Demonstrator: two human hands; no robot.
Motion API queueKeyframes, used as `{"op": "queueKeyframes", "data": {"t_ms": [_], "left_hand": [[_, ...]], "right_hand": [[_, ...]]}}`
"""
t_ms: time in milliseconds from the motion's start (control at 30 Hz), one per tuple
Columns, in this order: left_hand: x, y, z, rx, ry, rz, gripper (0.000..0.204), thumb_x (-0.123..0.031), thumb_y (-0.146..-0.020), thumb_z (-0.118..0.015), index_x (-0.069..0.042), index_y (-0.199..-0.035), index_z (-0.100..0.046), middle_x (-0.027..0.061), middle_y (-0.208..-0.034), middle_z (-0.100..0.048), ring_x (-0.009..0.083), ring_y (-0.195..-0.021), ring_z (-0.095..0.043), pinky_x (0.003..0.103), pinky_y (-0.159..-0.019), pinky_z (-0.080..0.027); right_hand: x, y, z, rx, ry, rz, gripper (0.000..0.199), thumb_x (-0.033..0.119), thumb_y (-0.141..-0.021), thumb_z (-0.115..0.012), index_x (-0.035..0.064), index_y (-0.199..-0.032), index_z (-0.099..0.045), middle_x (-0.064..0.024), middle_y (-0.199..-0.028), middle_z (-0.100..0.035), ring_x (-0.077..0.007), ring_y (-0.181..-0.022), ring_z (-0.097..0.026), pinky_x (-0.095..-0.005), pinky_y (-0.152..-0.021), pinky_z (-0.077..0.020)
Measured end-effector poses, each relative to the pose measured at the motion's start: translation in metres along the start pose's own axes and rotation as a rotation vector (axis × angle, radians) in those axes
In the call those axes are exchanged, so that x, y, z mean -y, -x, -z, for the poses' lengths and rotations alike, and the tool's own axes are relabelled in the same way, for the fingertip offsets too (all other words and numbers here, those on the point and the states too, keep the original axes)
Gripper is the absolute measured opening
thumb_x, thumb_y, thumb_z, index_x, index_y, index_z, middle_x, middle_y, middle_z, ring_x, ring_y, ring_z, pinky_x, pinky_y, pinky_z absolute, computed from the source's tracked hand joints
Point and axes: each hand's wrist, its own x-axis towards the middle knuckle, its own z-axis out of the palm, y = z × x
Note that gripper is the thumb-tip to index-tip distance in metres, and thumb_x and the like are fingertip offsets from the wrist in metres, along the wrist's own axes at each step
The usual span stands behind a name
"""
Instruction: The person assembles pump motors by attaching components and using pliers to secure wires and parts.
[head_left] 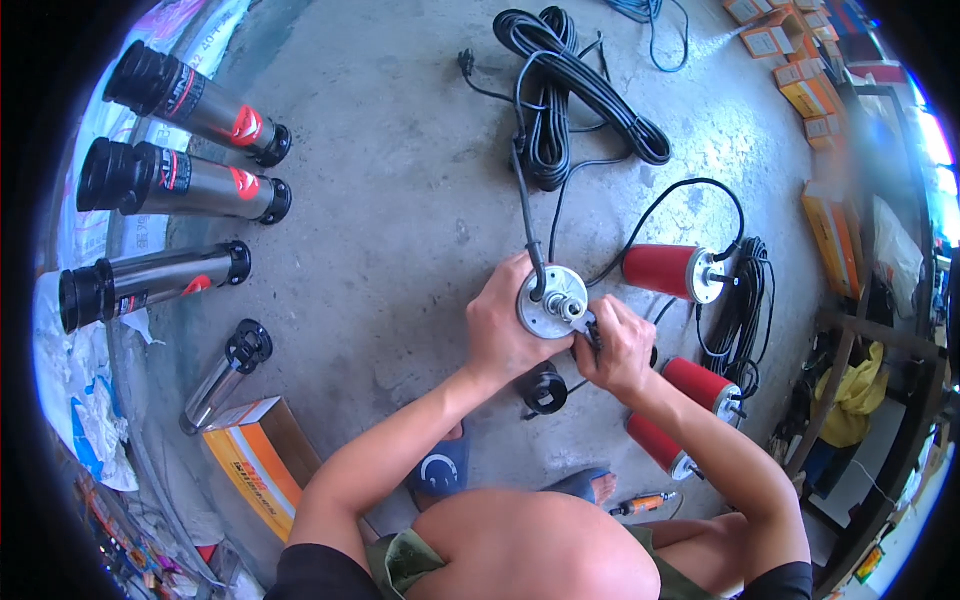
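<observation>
Silver pump end cap (548,303), black cable (560,90) above it; red motor bodies (662,268) right; orange box (258,458) lower left.

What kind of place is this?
Probably a pump repair workshop: steel pump tubes lie in a row on the concrete floor, red motors trail cables, and coiled black cable lies nearby.

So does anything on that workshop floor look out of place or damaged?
Nothing looks damaged. One steel pump tube lies apart from the three lined up, tilted beside the orange box, and an orange screwdriver lies loose by the person's foot.
</observation>
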Motion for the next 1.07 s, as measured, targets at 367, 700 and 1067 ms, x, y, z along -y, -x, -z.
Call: {"op": "queueKeyframes", "data": {"t_ms": [367,700,1067], "left_hand": [[-0.024,0.001,0.029,-0.051,-0.226,-0.234,0.093,-0.029,-0.067,-0.096,0.000,-0.138,-0.043,0.0159,-0.111,-0.057,0.0329,-0.100,-0.061,0.041,-0.087,-0.052],[-0.129,-0.085,0.047,0.867,-0.840,-0.364,0.039,-0.009,-0.078,-0.083,-0.002,-0.113,-0.071,0.0134,-0.096,-0.069,0.0245,-0.073,-0.069,0.034,-0.066,-0.055],[-0.105,-0.069,0.090,0.516,0.156,0.638,0.023,-0.004,-0.099,-0.062,-0.001,-0.121,-0.062,0.0147,-0.095,-0.073,0.0218,-0.076,-0.073,0.029,-0.065,-0.059]], "right_hand": [[0.019,-0.016,0.112,0.380,0.489,-0.046,0.039,0.015,-0.068,-0.079,0.0065,-0.101,-0.061,-0.0114,-0.097,-0.060,-0.0313,-0.096,-0.061,-0.0441,-0.086,-0.0471],[0.011,0.119,0.094,0.818,-0.500,-0.444,0.047,0.028,-0.078,-0.071,-0.0057,-0.106,-0.055,-0.0277,-0.101,-0.066,-0.0474,-0.095,-0.066,-0.0523,-0.086,-0.0541],[0.022,0.186,-0.016,0.291,0.052,-0.562,0.062,0.036,-0.071,-0.083,-0.0019,-0.114,-0.058,-0.0178,-0.112,-0.056,-0.0324,-0.112,-0.055,-0.0475,-0.099,-0.0457]]}}
